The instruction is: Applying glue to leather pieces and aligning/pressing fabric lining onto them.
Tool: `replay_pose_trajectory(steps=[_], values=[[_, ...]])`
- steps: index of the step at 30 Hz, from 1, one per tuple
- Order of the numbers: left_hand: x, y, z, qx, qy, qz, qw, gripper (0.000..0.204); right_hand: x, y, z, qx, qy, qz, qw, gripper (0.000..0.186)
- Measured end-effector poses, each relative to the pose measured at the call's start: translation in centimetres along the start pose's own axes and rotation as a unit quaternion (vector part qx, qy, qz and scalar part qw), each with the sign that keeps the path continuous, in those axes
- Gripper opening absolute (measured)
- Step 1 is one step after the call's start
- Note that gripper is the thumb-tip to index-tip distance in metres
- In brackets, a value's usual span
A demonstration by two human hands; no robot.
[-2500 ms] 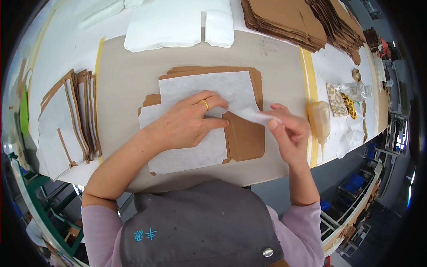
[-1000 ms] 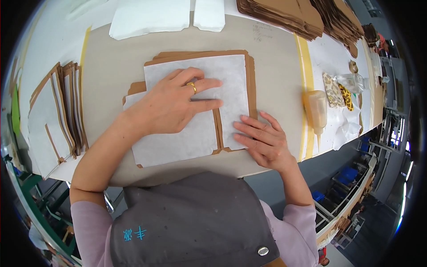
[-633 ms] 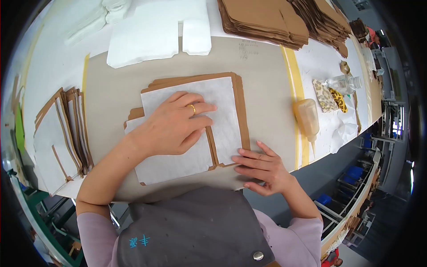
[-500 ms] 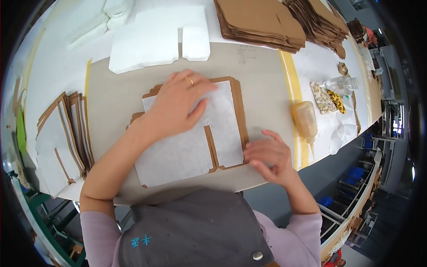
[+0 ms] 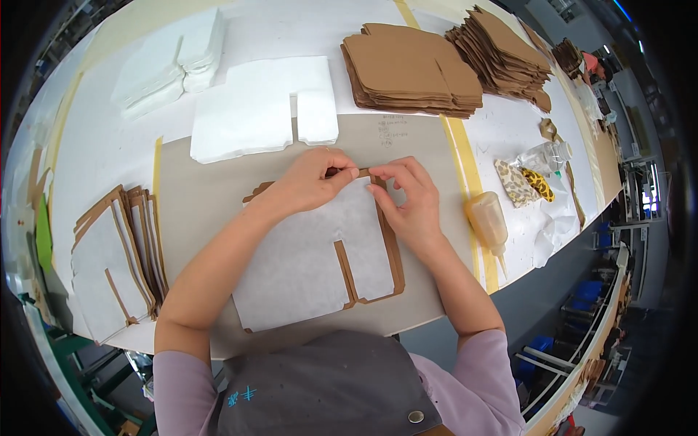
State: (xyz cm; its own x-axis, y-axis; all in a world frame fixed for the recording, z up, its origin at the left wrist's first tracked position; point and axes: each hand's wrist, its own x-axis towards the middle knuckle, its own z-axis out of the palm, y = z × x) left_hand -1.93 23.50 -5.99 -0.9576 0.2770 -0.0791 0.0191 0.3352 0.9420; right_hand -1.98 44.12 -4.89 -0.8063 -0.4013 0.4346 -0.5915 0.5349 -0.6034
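A flat brown cut piece [image 5: 396, 269] lies in front of me, with a white lining sheet [image 5: 291, 261] on top. A narrow slot runs up from their near edge, and brown shows around the white. My left hand [image 5: 318, 180] is closed, its thumb and index finger pinched at the far edge of the brown piece. Beside it, my right hand [image 5: 408, 198] is at the far right corner; its index fingertip touches the brown edge and its thumb is over the white sheet, with a gap between them.
White sheets [image 5: 262, 109] and a taller white stack [image 5: 156, 69] lie beyond, with brown stacks [image 5: 407, 69] to their right. Lined pieces [image 5: 109, 261] stand at left. An amber squeeze bottle [image 5: 486, 221], clear bottle [image 5: 545, 156] and patterned pouch [image 5: 520, 183] lie at right.
My right hand has moved from the near right edge up to the far right corner. My left hand has drawn its fingers into a pinch at the far edge. The view has shifted slightly.
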Motion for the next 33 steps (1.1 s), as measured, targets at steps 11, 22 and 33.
replay_pose_trajectory(steps=[11,22,33], values=[[0.0,-0.7,0.2,-0.058,0.018,0.051,0.997,0.018,0.7,0.4,0.0,0.059,-0.064,0.062,0.994,0.010],[-0.2,0.0,0.4,0.002,0.021,0.009,1.000,0.014,-1.0,-0.3,-0.3,-0.120,-0.073,-0.146,0.979,0.017],[0.3,-0.8,1.0,0.056,0.073,0.058,0.994,0.019,-3.7,-0.9,-1.2,-0.015,-0.085,-0.233,0.969,0.033]])
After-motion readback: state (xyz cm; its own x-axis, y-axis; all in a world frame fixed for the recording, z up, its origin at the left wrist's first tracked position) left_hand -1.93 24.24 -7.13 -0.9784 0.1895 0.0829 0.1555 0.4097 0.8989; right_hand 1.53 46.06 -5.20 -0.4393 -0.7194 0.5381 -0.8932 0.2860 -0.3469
